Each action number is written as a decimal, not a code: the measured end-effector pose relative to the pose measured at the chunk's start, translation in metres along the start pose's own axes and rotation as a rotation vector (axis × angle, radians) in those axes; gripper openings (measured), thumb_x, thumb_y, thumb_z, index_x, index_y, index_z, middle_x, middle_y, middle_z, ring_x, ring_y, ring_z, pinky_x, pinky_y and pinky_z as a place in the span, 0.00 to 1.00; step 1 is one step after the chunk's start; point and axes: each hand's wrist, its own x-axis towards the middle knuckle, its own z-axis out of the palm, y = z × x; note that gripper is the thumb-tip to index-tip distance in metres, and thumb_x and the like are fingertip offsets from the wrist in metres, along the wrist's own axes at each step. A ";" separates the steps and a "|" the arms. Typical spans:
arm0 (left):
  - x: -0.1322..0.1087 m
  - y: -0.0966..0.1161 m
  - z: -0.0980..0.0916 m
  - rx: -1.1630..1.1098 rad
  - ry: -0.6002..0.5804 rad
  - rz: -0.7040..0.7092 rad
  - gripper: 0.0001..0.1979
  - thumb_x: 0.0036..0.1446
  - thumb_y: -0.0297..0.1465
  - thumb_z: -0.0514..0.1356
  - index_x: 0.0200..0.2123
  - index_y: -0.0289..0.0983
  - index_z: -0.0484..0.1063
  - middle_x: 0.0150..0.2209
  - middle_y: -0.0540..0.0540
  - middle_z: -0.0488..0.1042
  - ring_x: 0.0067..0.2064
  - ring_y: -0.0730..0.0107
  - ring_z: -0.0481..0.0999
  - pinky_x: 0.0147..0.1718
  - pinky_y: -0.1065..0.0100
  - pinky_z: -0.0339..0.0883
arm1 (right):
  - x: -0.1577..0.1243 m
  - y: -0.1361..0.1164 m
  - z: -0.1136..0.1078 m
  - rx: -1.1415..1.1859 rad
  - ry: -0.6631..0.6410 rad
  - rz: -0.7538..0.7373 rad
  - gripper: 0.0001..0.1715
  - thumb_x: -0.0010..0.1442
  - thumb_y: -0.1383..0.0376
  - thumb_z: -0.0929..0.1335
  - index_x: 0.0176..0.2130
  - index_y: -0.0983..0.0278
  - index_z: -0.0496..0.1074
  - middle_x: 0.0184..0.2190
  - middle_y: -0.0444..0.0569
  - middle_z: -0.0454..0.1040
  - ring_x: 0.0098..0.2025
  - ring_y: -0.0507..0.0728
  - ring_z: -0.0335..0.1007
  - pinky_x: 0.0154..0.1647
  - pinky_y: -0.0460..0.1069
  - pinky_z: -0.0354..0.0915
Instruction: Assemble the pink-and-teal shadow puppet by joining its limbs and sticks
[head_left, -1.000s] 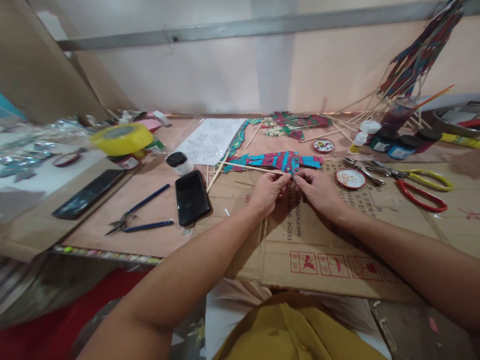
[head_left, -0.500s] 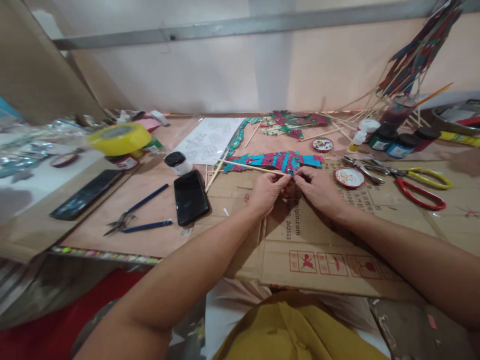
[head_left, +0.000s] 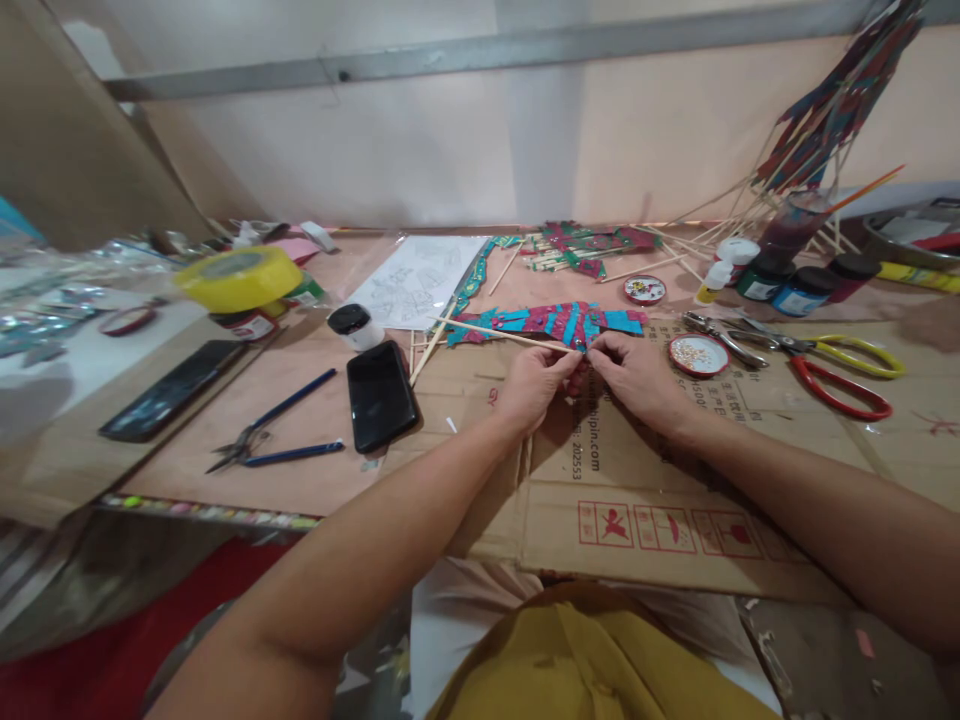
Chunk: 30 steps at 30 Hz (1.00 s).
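My left hand (head_left: 541, 385) is closed in a pinch round one end of a thin wooden stick (head_left: 495, 334), which slants up to the left. Right beside it, my right hand (head_left: 634, 372) has its fingers pinched together at that same end. Whatever small thing sits between the right fingertips is hidden. Just beyond the hands lies a blue and maroon painted cutout (head_left: 559, 320) with sticks by its left end. A red-rimmed lid (head_left: 699, 354) holding small pale beads lies to the right of my right hand, on the flat cardboard (head_left: 555, 510).
Left of the hands are a black phone (head_left: 381, 396), blue-handled pliers (head_left: 274, 430) and a black-capped jar (head_left: 355, 327). Scissors (head_left: 832, 370) with red and yellow handles and metal pliers (head_left: 726, 340) lie right. Paint jars (head_left: 804, 292) stand at the back right. A printed sheet (head_left: 412, 278) lies behind.
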 end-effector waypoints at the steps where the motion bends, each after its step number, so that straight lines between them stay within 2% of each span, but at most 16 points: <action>1: 0.000 0.000 0.000 0.002 0.000 0.006 0.14 0.46 0.38 0.68 0.26 0.32 0.72 0.20 0.51 0.69 0.21 0.79 0.65 0.21 0.74 0.59 | 0.000 0.001 0.000 0.001 -0.006 0.001 0.11 0.58 0.63 0.62 0.28 0.63 0.69 0.25 0.44 0.71 0.28 0.53 0.64 0.32 0.48 0.58; 15: 0.001 -0.001 -0.004 0.049 -0.010 0.018 0.10 0.48 0.34 0.66 0.25 0.32 0.71 0.20 0.51 0.69 0.21 0.79 0.65 0.22 0.73 0.58 | 0.000 0.001 -0.002 -0.001 -0.047 -0.015 0.11 0.57 0.61 0.63 0.27 0.64 0.68 0.24 0.44 0.70 0.28 0.52 0.62 0.30 0.47 0.55; 21: 0.001 -0.001 -0.004 0.111 -0.031 0.030 0.10 0.50 0.34 0.65 0.24 0.33 0.71 0.19 0.51 0.69 0.21 0.78 0.65 0.23 0.73 0.59 | -0.001 0.002 -0.001 0.046 -0.064 0.032 0.10 0.56 0.62 0.63 0.28 0.64 0.70 0.25 0.45 0.72 0.28 0.53 0.65 0.30 0.47 0.57; 30: 0.000 0.000 -0.003 0.149 -0.050 0.057 0.09 0.51 0.33 0.64 0.24 0.34 0.71 0.19 0.51 0.69 0.21 0.77 0.66 0.23 0.72 0.59 | -0.007 -0.004 0.001 0.000 0.009 -0.028 0.09 0.55 0.66 0.63 0.25 0.63 0.66 0.21 0.43 0.67 0.25 0.51 0.61 0.28 0.47 0.55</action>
